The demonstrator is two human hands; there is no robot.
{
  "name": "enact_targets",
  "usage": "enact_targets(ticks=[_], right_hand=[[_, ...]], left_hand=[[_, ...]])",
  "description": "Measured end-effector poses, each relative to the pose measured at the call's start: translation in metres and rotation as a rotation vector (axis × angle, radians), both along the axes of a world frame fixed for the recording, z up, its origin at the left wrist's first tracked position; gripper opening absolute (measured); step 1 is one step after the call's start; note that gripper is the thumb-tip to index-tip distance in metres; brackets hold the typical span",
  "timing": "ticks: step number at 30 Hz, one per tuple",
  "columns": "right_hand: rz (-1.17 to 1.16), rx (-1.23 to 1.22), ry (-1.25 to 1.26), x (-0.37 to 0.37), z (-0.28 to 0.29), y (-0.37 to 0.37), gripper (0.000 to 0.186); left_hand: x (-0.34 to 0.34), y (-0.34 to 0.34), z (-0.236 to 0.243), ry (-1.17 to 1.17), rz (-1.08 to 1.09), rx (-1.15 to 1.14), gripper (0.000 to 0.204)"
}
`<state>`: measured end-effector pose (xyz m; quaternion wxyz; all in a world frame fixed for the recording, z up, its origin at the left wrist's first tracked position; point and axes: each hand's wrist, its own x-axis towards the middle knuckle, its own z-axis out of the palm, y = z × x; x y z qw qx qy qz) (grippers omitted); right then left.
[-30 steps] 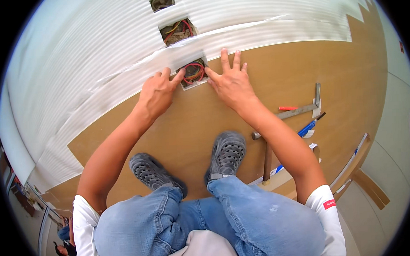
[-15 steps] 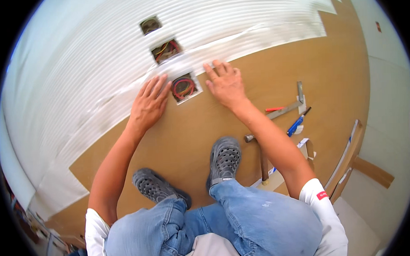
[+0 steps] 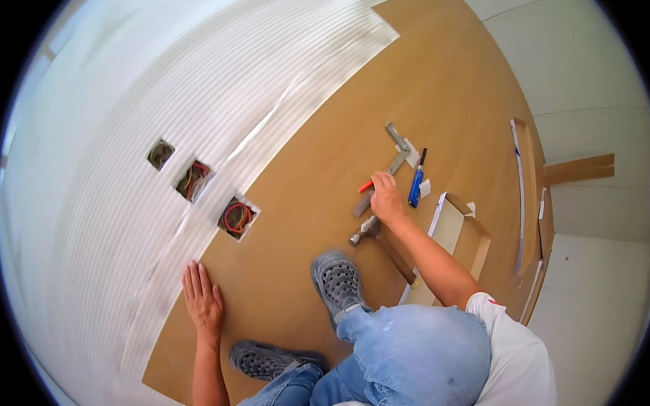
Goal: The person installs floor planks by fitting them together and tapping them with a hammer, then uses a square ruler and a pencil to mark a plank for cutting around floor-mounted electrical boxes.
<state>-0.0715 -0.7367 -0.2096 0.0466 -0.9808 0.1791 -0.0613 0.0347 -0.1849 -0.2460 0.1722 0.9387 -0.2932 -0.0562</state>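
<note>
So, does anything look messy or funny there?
Yes, two things. The square holes have no covers, so loose wires show inside the nearest one. And the white sheet has a long wrinkle instead of lying flat.

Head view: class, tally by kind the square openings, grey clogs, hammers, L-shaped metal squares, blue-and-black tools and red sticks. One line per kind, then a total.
Square openings: 3
Grey clogs: 2
Hammer: 1
L-shaped metal square: 1
Blue-and-black tool: 1
Red stick: 1
Total: 9
</note>
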Motion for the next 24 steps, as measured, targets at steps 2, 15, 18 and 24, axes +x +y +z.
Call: enact_targets(ticks=[2, 15, 18, 24], right_hand=[[0.114, -0.050, -0.008, 0.003, 0.006, 0.003, 0.029], [-0.032, 0.042, 0.162, 0.102, -0.008, -0.019, 0.051], [-0.113, 0.136, 0.277, 0.130, -0.011, -0.028, 0.068], [-0.200, 0.179, 0.324, 0.169, -0.005, -0.020, 0.083]], left_hand=[[0.001, 0.006, 0.004, -0.002, -0.011, 0.001, 0.063], [-0.011, 0.034, 0.010, -0.019, 0.020, 0.045, 0.063], [-0.030, 0.042, 0.016, 0.011, 0.142, 0.070, 0.061], [-0.022, 0.055, 0.029, 0.024, 0.141, 0.131, 0.063]])
